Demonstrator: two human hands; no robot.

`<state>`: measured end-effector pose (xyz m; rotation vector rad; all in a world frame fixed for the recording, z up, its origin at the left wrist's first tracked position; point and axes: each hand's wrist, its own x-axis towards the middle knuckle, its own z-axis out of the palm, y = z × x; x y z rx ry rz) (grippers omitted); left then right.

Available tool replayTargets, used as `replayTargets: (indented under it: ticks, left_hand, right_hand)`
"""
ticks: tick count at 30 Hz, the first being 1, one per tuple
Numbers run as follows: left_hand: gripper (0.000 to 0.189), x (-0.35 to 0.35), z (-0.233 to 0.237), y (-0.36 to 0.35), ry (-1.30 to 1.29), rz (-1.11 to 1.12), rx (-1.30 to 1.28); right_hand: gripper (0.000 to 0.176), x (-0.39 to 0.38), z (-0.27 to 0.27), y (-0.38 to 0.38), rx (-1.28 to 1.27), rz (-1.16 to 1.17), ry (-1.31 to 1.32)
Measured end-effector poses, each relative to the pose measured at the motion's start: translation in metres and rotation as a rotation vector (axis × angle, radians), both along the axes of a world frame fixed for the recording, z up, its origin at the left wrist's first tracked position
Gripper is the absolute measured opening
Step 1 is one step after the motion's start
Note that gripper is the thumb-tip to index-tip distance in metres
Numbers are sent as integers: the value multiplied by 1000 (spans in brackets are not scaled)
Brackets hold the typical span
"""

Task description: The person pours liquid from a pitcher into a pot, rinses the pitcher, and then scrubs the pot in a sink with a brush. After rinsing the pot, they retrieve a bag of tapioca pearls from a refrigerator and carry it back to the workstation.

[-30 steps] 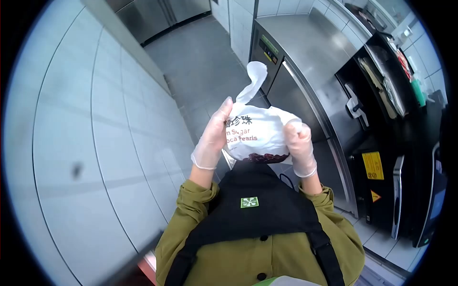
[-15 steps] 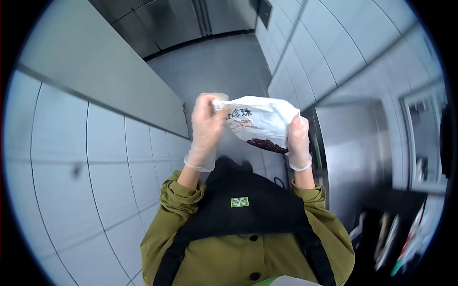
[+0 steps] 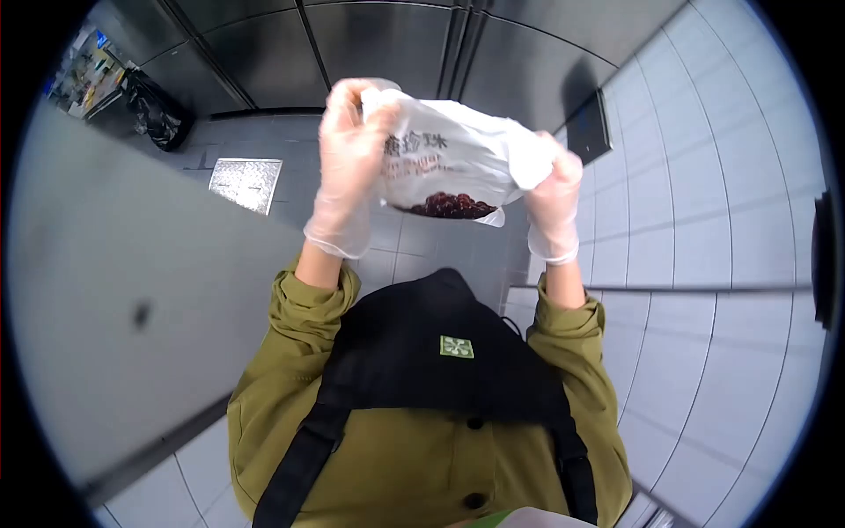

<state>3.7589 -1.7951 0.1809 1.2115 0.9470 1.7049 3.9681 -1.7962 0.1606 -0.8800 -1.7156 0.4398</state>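
Observation:
Between my two gloved hands hangs a white bag of tapioca pearls (image 3: 458, 154), printed with dark characters, reddish lettering and a picture of dark pearls along its lower edge. My left hand (image 3: 350, 145) is closed on the bag's upper left corner. At the other end, my right hand (image 3: 554, 185) grips the bunched right side. Both hands wear clear, loose plastic gloves. The bag is held out in front of me, above the tiled floor, its printed face toward me.
Steel cabinet doors (image 3: 387, 53) stand ahead. A grey panel (image 3: 158, 264) is close on the left, and a white tiled wall (image 3: 695, 202) runs along the right. A black garbage bag (image 3: 157, 110) and a metal floor plate (image 3: 246, 183) are at the far left.
I have moved forward along the passage, and the steel cabinets are nearer. Both hands have risen in view with the bag, which stays gripped at both ends. The steel counter at right has left view.

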Motion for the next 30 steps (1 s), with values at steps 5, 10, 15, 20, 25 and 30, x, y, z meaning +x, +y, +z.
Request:
replayTargets:
  ticks: [5,10,15,20,25,30]
  left_hand:
    - [13,-50,15,130,101,186,218]
    - [14,-135,30,252,-400,252,184]
    - [6,-266,45,319,-538,512,236]
    - [28,-393,50,342,-382,765,114]
    - [42,-503,-23,388,103,859,-164]
    - [30,-692,-82,460,-142,898,-131]
  right_hand:
    - [22,-56,21,160,-513,325,530]
    - [70,-158,-35,332,-810,1017,302]
    - [48,-338,-10,434,-872,1172,190]
    - [14,-503,-10,515,-860,1263,102]
    - [19,-659,-18,584,-412,1170,-74]
    - [20,-826,-8,651,-670,1188,-274]
